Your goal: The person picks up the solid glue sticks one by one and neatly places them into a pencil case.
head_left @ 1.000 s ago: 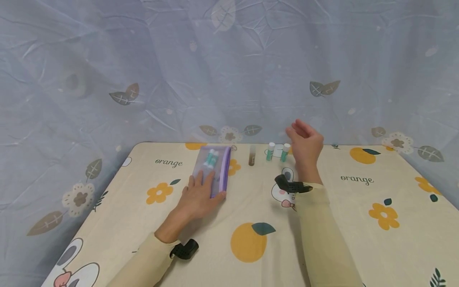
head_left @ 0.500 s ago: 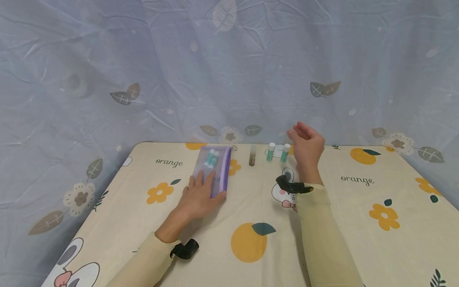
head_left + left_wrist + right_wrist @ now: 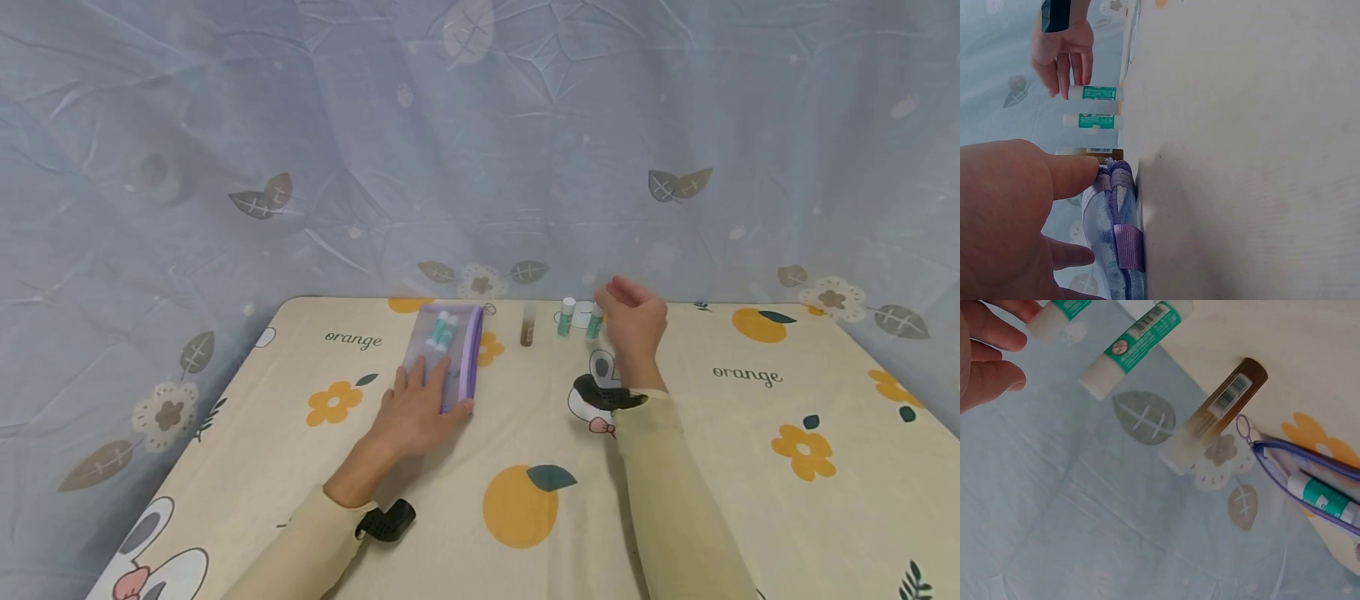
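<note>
My left hand (image 3: 416, 417) rests with spread fingers on a purple mesh zipper pouch (image 3: 471, 358), which lies on the table with green-and-white glue sticks (image 3: 442, 331) inside. In the right wrist view the pouch's zipper mouth (image 3: 1260, 459) gapes. My right hand (image 3: 633, 321) is at the cap of the rightmost upright green-and-white glue stick (image 3: 594, 323), its thumb and fingers apart; contact is hard to tell. A second upright green glue stick (image 3: 566, 318) stands left of it. Between that one and the pouch stands a brown glue stick (image 3: 527, 325) with a clear-looking cap.
A cream tablecloth (image 3: 540, 433) printed with oranges and flowers covers the table. Close behind the glue sticks, at the table's far edge, hangs a grey-blue patterned curtain (image 3: 480, 167). Black wrist cameras sit on both sleeves.
My right hand has moved down and slightly left, from beside the rightmost glue stick to its cap. My left hand, the pouch and the glue sticks have stayed in place.
</note>
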{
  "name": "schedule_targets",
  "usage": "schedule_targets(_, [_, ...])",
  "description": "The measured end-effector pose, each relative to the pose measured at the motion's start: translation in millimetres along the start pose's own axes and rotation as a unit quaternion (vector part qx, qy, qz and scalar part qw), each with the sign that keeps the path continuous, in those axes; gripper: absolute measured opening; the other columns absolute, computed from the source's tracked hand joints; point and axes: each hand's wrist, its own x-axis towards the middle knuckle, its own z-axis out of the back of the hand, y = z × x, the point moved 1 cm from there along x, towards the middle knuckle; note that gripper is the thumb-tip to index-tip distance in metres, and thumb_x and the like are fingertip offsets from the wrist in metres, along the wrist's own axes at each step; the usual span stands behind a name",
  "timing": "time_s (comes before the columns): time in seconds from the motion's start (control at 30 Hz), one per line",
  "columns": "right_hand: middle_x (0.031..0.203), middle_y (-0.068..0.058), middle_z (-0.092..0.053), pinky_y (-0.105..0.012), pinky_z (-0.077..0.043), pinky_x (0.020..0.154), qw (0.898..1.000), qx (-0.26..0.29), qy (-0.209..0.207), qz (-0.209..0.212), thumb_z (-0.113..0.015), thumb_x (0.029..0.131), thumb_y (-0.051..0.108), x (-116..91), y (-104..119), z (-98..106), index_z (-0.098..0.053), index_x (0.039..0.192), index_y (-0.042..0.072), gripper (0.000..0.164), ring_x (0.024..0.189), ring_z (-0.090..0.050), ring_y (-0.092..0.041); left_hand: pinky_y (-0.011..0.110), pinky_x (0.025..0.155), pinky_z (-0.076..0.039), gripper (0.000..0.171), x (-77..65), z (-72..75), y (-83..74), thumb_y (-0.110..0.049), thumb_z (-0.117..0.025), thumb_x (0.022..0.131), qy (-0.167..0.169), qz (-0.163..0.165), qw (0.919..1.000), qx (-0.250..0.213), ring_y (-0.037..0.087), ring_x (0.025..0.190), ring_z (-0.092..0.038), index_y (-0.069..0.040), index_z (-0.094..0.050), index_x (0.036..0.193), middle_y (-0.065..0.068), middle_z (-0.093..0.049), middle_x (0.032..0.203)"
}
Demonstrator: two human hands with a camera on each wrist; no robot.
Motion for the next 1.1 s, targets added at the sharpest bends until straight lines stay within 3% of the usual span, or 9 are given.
schedule_targets(0.77, [0.146,-0.007,-0.067,-0.04,-0.049,0.116,0.998,-0.063,-0.002,-0.028,-0.071,0.102,0.023,5.0,-26.4,-7.5,-0.068,0.143,0.018,0.041,0.137,-0.06,-0.024,0.074,0.125,-0.019,0.081,0.3,0.0,0.9,-0.047,-0.059,0.105,-0.003,-0.005,1.0,-0.004,0.06,0.16,-0.011,-0.008,-0.027,0.168,0.033,-0.015,0.174])
schedule_targets(1.1, [0.141,-0.01,-0.071,-0.041,-0.05,0.112,0.997,-0.072,-0.003,-0.04,-0.074,0.099,0.018,8.4,-36.9,-11.5,-0.07,0.139,0.012,0.04,0.133,-0.063,-0.025,0.074,0.126,-0.019,0.081,0.6,-0.4,0.9,-0.047,-0.059,0.104,-0.001,0.001,1.0,-0.006,0.06,0.16,-0.011,-0.009,-0.027,0.169,0.032,-0.015,0.174])
